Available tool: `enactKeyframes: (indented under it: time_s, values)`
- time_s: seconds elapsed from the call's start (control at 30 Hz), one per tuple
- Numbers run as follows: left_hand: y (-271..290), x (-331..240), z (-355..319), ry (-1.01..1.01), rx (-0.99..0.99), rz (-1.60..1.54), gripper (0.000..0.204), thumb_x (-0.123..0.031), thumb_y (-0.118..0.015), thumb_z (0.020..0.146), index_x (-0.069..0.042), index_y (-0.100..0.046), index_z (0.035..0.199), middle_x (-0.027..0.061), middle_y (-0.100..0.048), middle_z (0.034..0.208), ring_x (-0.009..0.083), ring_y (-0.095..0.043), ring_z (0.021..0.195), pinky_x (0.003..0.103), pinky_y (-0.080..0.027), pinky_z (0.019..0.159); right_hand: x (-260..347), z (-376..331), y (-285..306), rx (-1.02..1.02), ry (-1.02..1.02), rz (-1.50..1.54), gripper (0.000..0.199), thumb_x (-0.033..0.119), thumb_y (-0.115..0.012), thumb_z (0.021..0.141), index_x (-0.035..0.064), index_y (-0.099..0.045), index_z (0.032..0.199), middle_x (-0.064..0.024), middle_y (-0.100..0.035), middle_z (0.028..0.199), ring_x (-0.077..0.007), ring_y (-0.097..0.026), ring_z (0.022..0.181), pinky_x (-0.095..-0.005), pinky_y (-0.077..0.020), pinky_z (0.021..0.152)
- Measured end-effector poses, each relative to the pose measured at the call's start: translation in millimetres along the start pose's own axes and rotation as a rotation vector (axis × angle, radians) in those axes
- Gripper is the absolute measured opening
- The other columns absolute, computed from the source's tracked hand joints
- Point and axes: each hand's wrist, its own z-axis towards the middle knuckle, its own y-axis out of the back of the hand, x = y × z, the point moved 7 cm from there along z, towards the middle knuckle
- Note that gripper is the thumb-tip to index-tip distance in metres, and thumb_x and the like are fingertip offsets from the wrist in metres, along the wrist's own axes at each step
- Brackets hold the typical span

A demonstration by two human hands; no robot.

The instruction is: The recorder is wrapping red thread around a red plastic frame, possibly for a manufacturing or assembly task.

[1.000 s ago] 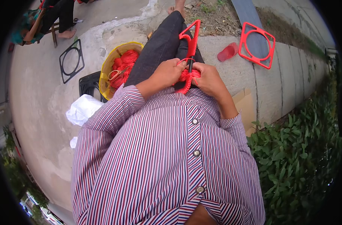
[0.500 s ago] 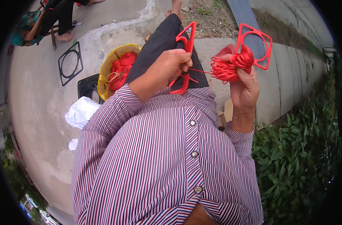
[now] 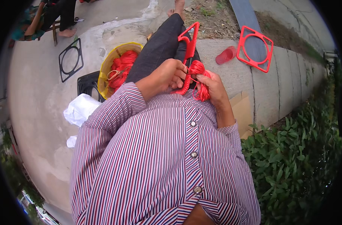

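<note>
On my lap a red plastic frame (image 3: 190, 50) stands on edge, its lower rim bound with red cord. My left hand (image 3: 168, 75) is closed at the near side of this frame, thumb and fingertips against its edge. A bundle of looped red cord (image 3: 203, 92) hangs from my right hand (image 3: 216, 88), which is closed round it close against the frame. Loops of the bundle lie just beside my left fingertips. The exact spot where cord meets frame is partly hidden by the fingers.
To the left stands a yellow bucket (image 3: 102, 84) with red cord and scissors (image 3: 113, 74). Another red frame (image 3: 269, 56) and a red cup (image 3: 226, 56) are at right. A black frame (image 3: 60, 66) lies left; another person's foot (image 3: 67, 32) is beyond. Cardboard (image 3: 241, 110) and bushes (image 3: 283, 153) are near right.
My right hand has brought the cord bundle left and down to the frame, uncovering the red cup. My left hand has shifted slightly down, and the stretched cord between the hands has shortened.
</note>
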Motion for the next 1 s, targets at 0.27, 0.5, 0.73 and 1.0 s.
enactKeyframes:
  time_s: [0.27,0.5,0.73,1.0]
  values:
    - [-8.3,12.0,15.5,0.082,0.183,-0.121,0.02,-0.015,-0.04,0.086,-0.004,-0.052,0.097,0.0186,-0.066,0.08,0.0154,-0.049,0.04,0.025,-0.038,0.038,31.1,-42.9,-6.4,0.062,0.064,-0.338,0.02,0.011,-0.065,0.081,-0.0013,-0.063,0.096,0.0035,-0.059,0.076,-0.0025,-0.049,0.067,-0.0194,-0.0404,0.061]
    - [-1.9,0.6,0.9,-0.084,-0.007,-0.02,0.016,-0.017,-0.051,0.087,-0.006,-0.052,0.098,0.0078,-0.059,0.077,0.0096,-0.045,0.047,0.022,-0.036,0.04,10.4,-27.3,51.5,-0.228,0.05,0.142,0.025,0.015,-0.056,0.09,-0.0038,-0.059,0.106,-0.0008,-0.054,0.064,-0.0083,-0.051,0.053,-0.0226,-0.0414,0.049]
    - [-65.4,-53.1,-61.4,-1.09,0.038,0.962,0.043,-0.02,-0.074,0.076,-0.004,-0.061,0.114,0.0099,-0.055,0.117,0.0253,-0.052,0.106,0.035,-0.039,0.097,2.6,-25.6,-14.5,0.179,-0.032,0.425,0.045,0.036,-0.044,0.097,-0.0063,-0.054,0.106,-0.0152,-0.061,0.087,-0.0221,-0.062,0.072,-0.0313,-0.0526,0.067]
    - [-19.8,-82.6,-50.6,-0.676,0.255,-0.263,0.032,0.002,-0.06,0.085,-0.002,-0.056,0.116,0.0084,-0.061,0.108,0.0182,-0.059,0.105,0.034,-0.047,0.096,30.9,-8.8,-11.5,0.436,0.009,0.237,0.054,0.036,-0.055,0.092,-0.0053,-0.045,0.125,-0.0052,-0.057,0.073,-0.0068,-0.046,0.054,-0.0184,-0.0354,0.045]
